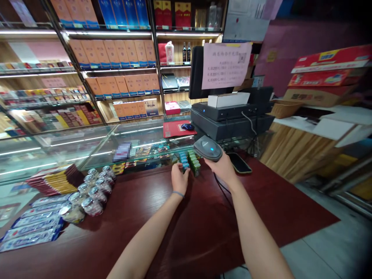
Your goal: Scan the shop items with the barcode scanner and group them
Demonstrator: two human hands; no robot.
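Note:
My right hand (222,166) is wrapped round the handle of a dark grey barcode scanner (207,148), whose blue light is lit. A cord runs down from it over the dark red counter (139,221). Just left of it, my left hand (179,179) has its thumb and fingertips on either side of the nearest small blue container (185,165), at the front of a short row. Beside that row stands a row of small green containers (194,162). What kind of goods they are is too small to tell.
On the left stand several lidded jars (92,206), blue-white packets (35,223) and stacked maroon-yellow packs (56,180). A phone (239,162) lies right of my right hand. Behind are a mouse (187,126), a monitor (197,73) and a glass display case (87,145).

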